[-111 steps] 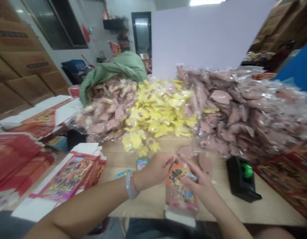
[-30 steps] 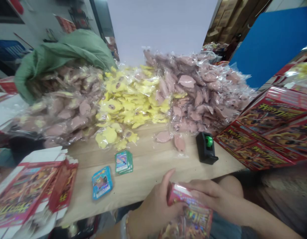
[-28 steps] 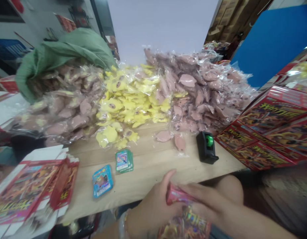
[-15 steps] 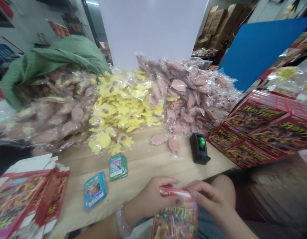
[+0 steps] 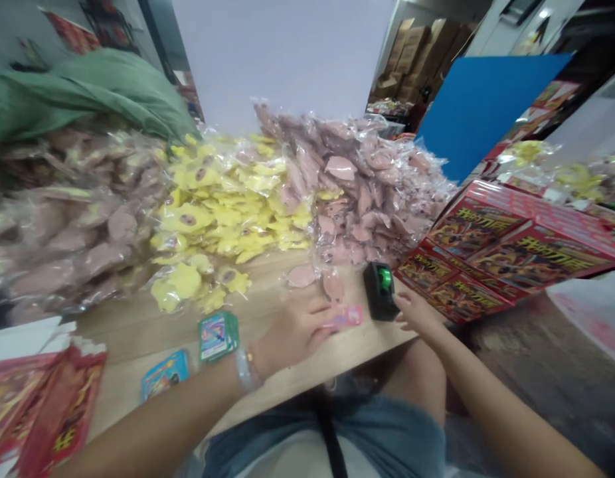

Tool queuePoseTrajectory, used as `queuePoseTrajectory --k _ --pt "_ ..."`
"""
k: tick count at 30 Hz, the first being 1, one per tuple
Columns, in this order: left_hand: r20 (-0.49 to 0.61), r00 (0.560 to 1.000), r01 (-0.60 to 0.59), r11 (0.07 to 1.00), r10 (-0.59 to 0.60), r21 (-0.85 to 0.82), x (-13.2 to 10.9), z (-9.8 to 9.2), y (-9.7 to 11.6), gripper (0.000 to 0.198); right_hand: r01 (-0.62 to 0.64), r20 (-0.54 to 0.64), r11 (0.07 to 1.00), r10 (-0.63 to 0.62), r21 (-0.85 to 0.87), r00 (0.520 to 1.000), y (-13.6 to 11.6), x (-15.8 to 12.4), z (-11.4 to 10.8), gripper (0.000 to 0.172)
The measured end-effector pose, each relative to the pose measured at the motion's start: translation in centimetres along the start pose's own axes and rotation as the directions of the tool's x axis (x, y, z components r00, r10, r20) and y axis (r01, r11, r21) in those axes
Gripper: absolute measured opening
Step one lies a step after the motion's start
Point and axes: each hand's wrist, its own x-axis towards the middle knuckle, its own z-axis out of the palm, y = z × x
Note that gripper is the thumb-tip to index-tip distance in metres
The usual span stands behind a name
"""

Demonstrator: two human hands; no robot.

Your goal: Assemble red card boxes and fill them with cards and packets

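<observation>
Pink item (image 5: 348,317) gripped, left hand (image 5: 293,332) should press steadily near the tabletop's (image 5: 342,346) edge. Right hand (image 5: 416,315), fingers parted, is at the tape dispenser (image 5: 377,295).

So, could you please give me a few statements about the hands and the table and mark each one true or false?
1. The left hand has its fingers on a pink item. True.
2. The right hand is over the blue cards. False: it is right by the black tape dispenser, though whether it touches is hard to tell.
3. The tape roll in that dispenser is green. True.
4. The green cards and the blue cards lie in one mixed stack. False: the green cards and the blue cards lie in separate groups.
5. A bracelet is on the left wrist. True.
</observation>
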Motion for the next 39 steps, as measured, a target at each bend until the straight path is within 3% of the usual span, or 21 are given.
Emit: queuePoseTrajectory --k 2,5,9,12,14,17,19,21,23,26,28,30,33,35,37,39 --pt "0.077 0.986 0.141 0.988 -0.146 0.071 0.1 1.2 -0.6 0.04 -0.085 0.112 0.993 0.076 0.079 0.991 -0.3 2.0 0.7 0.023" --pt "0.147 0.936 0.308 0.945 -0.321 0.106 -0.4 1.8 -0.7 0.044 -0.129 0.186 0.967 0.089 0.218 0.979 -0.3 2.2 1.2 0.011" --pt "0.169 0.914 0.36 0.93 -0.369 0.078 -1.0 1.8 -0.3 0.039 -0.008 0.107 0.93 -0.033 0.366 0.994 2.2 -0.1 1.7 0.013" --pt "0.172 0.904 0.379 0.92 -0.391 0.1 -1.1 2.2 0.1 0.037 0.101 -0.011 0.926 -0.103 0.363 0.995 4.4 -2.0 2.2 0.02" --pt "0.169 0.899 0.391 0.915 -0.404 0.103 -1.0 2.6 0.5 0.035 0.141 -0.06 0.932 -0.128 0.334 0.99 4.6 -3.7 2.7 0.021" --pt "0.155 0.89 0.42 0.903 -0.429 0.085 -0.8 3.1 1.2 0.037 0.169 0.058 0.909 -0.206 0.382 0.977 2.0 -7.5 4.0 0.026" --pt "0.158 0.878 0.445 0.892 -0.452 0.082 -0.6 3.2 1.8 0.039 0.128 0.223 0.88 -0.253 0.458 0.941 -1.0 -10.3 5.6 0.034" --pt "0.158 0.87 0.463 0.884 -0.466 0.057 -0.6 3.2 2.2 0.041 0.051 0.288 0.851 -0.233 0.522 0.929 -3.4 -12.4 7.6 0.041" --pt "0.159 0.876 0.464 0.885 -0.455 -0.027 -0.9 3.1 2.3 0.043 -0.003 0.245 0.822 -0.166 0.569 0.955 -4.3 -13.2 9.7 0.045" --pt "0.14 0.879 0.477 0.854 -0.456 -0.208 -2.2 3.0 1.8 0.043 0.043 0.168 0.862 -0.147 0.506 0.975 -2.5 -12.4 11.6 0.045" --pt "0.11 0.857 0.513 0.814 -0.503 -0.273 -3.2 3.0 1.3 0.035 0.113 0.116 0.906 -0.174 0.408 0.978 -0.4 -11.4 11.2 0.045" --pt "0.099 0.847 0.525 0.794 -0.522 -0.308 -3.9 3.0 1.0 0.027 0.223 0.01 0.923 -0.238 0.313 0.971 1.2 -10.6 9.2 0.041" --pt "0.097 0.867 0.492 0.807 -0.49 -0.327 -4.2 3.1 1.0 0.026 0.377 -0.086 0.904 -0.367 0.202 0.926 1.5 -10.2 5.2 0.034" --pt "0.093 0.876 0.478 0.823 -0.474 -0.307 -4.0 2.9 1.3 0.028 0.483 -0.002 0.861 -0.489 0.161 0.872 0.7 -10.4 3.4 0.041" --pt "0.111 0.886 0.462 0.841 -0.45 -0.281 -3.7 2.4 1.6 0.03 0.614 0.125 0.777 -0.629 0.14 0.767 -0.4 -10.6 2.9 0.051" --pt "0.141 0.903 0.43 0.863 -0.406 -0.266 -3.4 1.9 1.7 0.031 0.712 0.232 0.692 -0.717 0.119 0.657 -1.7 -11.0 3.2 0.049"
